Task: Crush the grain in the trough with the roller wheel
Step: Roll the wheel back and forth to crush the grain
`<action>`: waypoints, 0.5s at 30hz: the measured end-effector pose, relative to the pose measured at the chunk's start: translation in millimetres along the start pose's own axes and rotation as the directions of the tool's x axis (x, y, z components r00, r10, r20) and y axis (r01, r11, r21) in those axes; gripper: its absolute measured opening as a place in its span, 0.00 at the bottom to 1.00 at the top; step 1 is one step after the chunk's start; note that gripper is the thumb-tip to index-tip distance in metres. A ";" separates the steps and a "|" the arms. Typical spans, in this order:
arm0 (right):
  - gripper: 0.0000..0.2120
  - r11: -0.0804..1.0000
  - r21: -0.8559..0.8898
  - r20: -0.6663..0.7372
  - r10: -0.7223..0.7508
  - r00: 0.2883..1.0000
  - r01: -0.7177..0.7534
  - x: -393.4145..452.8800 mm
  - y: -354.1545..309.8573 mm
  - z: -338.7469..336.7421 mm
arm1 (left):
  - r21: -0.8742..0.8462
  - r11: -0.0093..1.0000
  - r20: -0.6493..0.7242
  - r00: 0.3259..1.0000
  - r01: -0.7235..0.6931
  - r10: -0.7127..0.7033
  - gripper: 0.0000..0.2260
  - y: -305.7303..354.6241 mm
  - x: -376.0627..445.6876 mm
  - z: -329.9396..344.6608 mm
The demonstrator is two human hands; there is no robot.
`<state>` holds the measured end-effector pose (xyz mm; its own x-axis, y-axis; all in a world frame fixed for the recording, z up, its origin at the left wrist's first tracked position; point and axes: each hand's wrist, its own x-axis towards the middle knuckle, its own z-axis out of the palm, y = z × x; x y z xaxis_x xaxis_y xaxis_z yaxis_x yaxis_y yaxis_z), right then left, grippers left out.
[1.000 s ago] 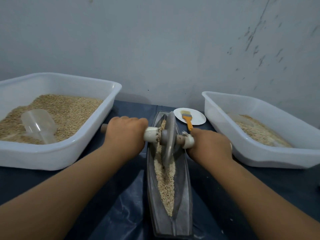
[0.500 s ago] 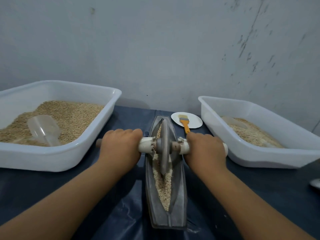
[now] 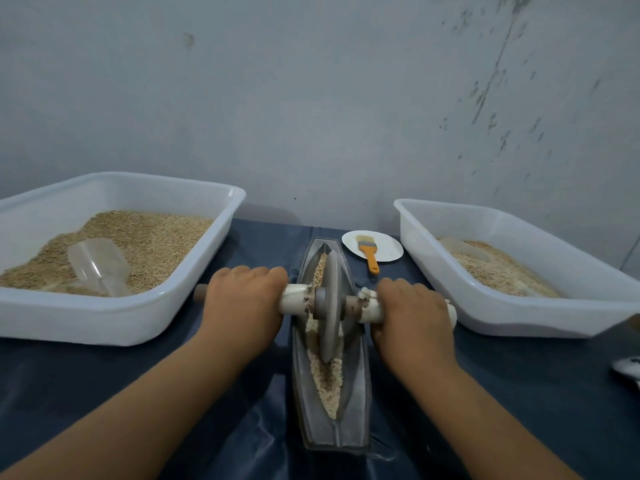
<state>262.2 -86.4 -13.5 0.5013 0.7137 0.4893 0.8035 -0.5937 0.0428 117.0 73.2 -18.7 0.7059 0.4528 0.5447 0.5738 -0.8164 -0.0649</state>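
A long narrow metal trough (image 3: 356, 403) lies lengthwise at the middle of the dark blue covered counter (image 3: 519, 393), with pale crushed grain (image 3: 327, 379) in its channel. The grey metal roller wheel (image 3: 329, 306) stands upright in it. Left sits a white plastic tub (image 3: 114, 320) with a clear plastic scoop (image 3: 98, 265) in it; right, another white tub (image 3: 540, 317). Between trough and right tub, farther back, a small white plate (image 3: 388, 245) carries an orange-handled brush (image 3: 369, 252).
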 end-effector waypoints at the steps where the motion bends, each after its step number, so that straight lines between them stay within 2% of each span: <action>1: 0.12 1.000 0.009 0.006 0.008 1.000 -0.008 2.6 -1.3 -0.6 | 0.006 1.000 0.005 1.000 0.026 -0.026 0.10 0.0 1.0 0.2; 3: 0.13 1.000 0.030 -0.002 0.004 1.000 -0.004 -3.7 -3.3 -5.7 | -0.031 0.999 0.025 0.999 0.027 -0.027 0.12 0.8 -8.9 -6.3; 6: 0.16 0.993 0.097 -0.206 -0.051 0.977 0.073 -28.5 -0.9 -7.2 | -0.100 0.995 -0.063 0.998 -0.009 0.003 0.16 0.6 -36.1 -11.5; 8: 0.17 0.989 0.098 -0.288 -0.078 0.954 0.110 -37.6 1.0 -6.7 | -0.098 0.995 -0.082 0.997 -0.014 0.006 0.16 -2.5 -45.1 -13.1; 10: 0.17 0.992 0.093 -0.249 -0.063 0.966 0.088 -33.4 1.5 -5.5 | -0.089 0.996 -0.027 1.000 -0.012 0.009 0.16 -3.5 -38.7 -12.6; 12: 0.14 0.996 0.083 -0.144 -0.025 0.989 0.037 -23.3 -2.3 -6.7 | -0.068 0.998 0.024 1.000 0.018 -0.016 0.15 -0.4 -27.0 -10.5; 15: 0.11 0.996 0.086 -0.053 -0.007 0.999 0.012 -13.0 -5.9 -8.0 | -0.034 0.996 0.035 0.996 0.078 -0.077 0.10 4.0 -13.1 -4.5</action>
<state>248.4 -95.1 -13.1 0.4777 0.6973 0.5344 0.8341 -0.5510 -0.0266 108.1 62.3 -22.3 0.6738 0.5262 0.5188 0.6127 -0.7903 0.0058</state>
